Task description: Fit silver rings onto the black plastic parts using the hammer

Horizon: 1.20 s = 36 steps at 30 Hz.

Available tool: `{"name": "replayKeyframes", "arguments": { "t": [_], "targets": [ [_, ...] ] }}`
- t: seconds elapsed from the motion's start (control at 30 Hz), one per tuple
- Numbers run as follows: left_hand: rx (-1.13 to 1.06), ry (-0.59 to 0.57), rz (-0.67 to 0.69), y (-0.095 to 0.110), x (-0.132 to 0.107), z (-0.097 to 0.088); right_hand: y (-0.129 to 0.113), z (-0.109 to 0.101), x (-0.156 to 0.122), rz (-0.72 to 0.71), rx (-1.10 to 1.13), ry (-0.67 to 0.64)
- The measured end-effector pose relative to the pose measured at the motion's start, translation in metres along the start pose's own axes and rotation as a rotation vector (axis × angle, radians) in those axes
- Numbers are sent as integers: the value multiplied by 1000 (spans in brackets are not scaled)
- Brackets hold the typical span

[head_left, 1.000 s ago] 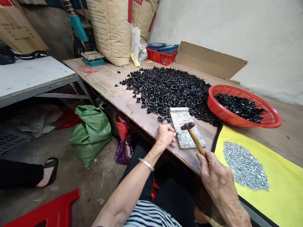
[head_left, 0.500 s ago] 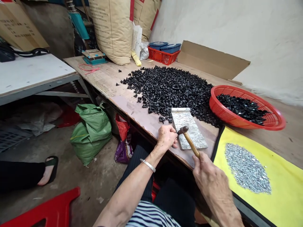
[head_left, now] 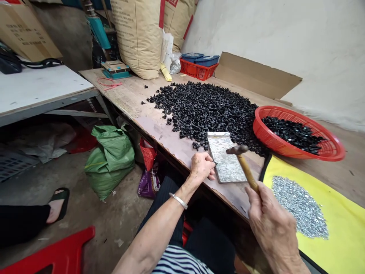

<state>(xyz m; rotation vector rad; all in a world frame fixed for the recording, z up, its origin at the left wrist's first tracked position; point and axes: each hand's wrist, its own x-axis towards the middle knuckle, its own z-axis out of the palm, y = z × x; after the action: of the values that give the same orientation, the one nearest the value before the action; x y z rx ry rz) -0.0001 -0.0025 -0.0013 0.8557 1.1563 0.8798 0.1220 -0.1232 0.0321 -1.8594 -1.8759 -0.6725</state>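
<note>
My left hand (head_left: 202, 166) is closed in a pinch on a small black plastic part (head_left: 215, 163), held at the left edge of a worn silvery metal plate (head_left: 228, 163). Fingers hide most of that part. In my right hand (head_left: 270, 217) is a hammer (head_left: 245, 167), gripped by its wooden handle. Its dark head is raised above the right side of the plate. Behind the plate spreads a large heap of small black plastic parts (head_left: 205, 106). Small shiny metal pieces (head_left: 300, 205) lie on a yellow cloth (head_left: 345, 220) to the right.
A red plastic basket (head_left: 339, 150) with more black parts stands right of the heap. Large paper sacks (head_left: 137, 38) and a red crate (head_left: 196, 70) are at the back. A green sack (head_left: 111, 160) sits on the floor, with another person's foot (head_left: 55, 209) at left.
My right hand and the hammer have moved up and to the right, lifting the hammer head away from my left fingers. My left hand stays at the plate's edge.
</note>
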Motion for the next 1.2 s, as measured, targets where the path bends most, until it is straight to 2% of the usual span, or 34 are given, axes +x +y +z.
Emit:
{"name": "replayKeyframes", "arguments": {
  "t": [0.07,0.2,0.3,0.5,0.63,0.8,0.97,1.0,1.1,1.17,1.2],
  "targets": [
    [2,-6,-1,0,0,0,-3,3,-3,22,4,22],
    [0,10,3,-1,1,1,-9,10,-9,-31,-102,-173],
    [0,10,10,-3,3,2,-8,10,-9,-20,-102,-224],
    [20,8,20,-3,3,1,-4,2,-3,8,-21,-124],
    [29,14,16,-1,2,0,0,1,1,6,12,-148],
    [34,-1,18,-2,2,0,-4,5,-2,49,33,35],
    [28,24,16,-3,3,1,-9,10,-5,-74,-65,-149],
    [27,24,17,-3,3,1,-9,9,-4,-69,-47,-134],
    [27,14,19,-3,2,1,-10,5,-3,12,9,15],
    [29,11,18,-2,2,1,-12,5,-5,54,-11,28],
    [30,14,18,-2,1,1,-13,6,-6,54,-32,-6]
  ]
}}
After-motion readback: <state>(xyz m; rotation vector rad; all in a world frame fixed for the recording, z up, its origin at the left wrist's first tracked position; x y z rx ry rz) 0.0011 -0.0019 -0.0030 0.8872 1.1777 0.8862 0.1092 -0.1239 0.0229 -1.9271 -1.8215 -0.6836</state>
